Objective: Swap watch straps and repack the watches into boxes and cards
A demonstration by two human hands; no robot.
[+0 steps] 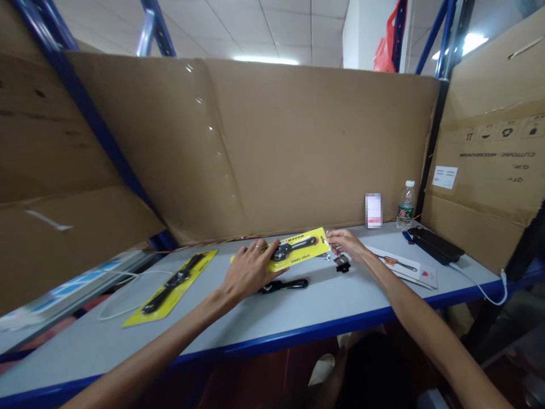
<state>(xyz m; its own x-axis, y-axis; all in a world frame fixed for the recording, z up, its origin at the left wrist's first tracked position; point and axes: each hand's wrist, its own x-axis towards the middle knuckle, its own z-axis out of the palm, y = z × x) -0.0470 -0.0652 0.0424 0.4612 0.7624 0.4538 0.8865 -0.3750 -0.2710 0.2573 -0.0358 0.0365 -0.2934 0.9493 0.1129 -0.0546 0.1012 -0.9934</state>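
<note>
My left hand (251, 267) holds the left end of a yellow blister-card package (317, 243) marked "SPOKE SHAVE", with a black spokeshave (300, 245) showing on it. The card is held tilted above the table, its left end covered by my fingers. At its right end, my right hand (347, 242) pinches the edge between thumb and fingers. Below the card lies a loose black spokeshave (292, 284), partly hidden by my left hand. A small black metal part (343, 267) sits under my right hand, near some tiny shiny pieces.
Another yellow spokeshave package (174, 287) lies at left beside a white cable (106, 301). At right are printed cards (411, 267), a black case-like device (436, 245) with a cable, a water bottle (406, 205) and an upright phone (373, 211). Cardboard (315, 147) walls the table (238, 332).
</note>
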